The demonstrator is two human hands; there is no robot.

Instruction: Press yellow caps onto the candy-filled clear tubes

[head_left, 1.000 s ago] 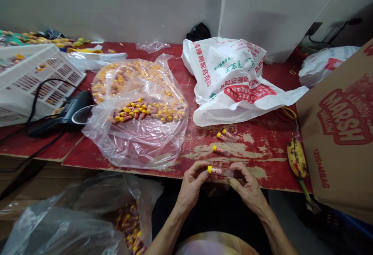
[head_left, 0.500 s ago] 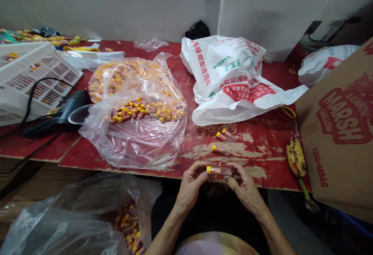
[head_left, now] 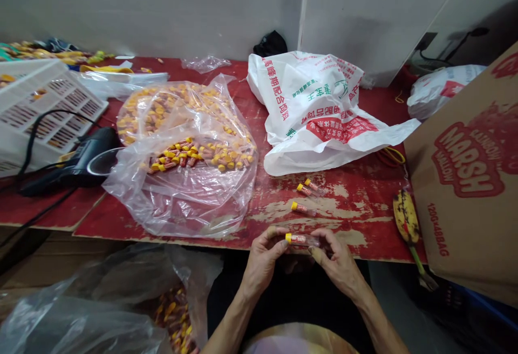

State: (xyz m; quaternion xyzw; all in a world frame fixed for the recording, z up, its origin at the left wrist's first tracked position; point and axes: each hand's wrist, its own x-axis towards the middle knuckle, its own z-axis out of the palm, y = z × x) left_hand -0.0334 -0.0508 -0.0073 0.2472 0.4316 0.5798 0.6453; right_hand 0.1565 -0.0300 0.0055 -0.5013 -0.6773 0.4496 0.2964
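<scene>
A small clear tube with a yellow cap and red label is held level between both hands at the table's front edge. My left hand pinches the capped end; my right hand grips the other end. Three more yellow-capped tubes lie loose on the worn red table just beyond the hands. A clear plastic bag spread on the table to the left holds several of the same tubes.
A white printed plastic bag lies at the back centre. A cardboard box stands at right, with a spotted banana beside it. At left are a white crate, a black device with cables, and another bag of tubes below.
The hands hold the tube much as before; the view has drifted slightly, so the scene sits a little further left. Nothing was picked up or let go.
</scene>
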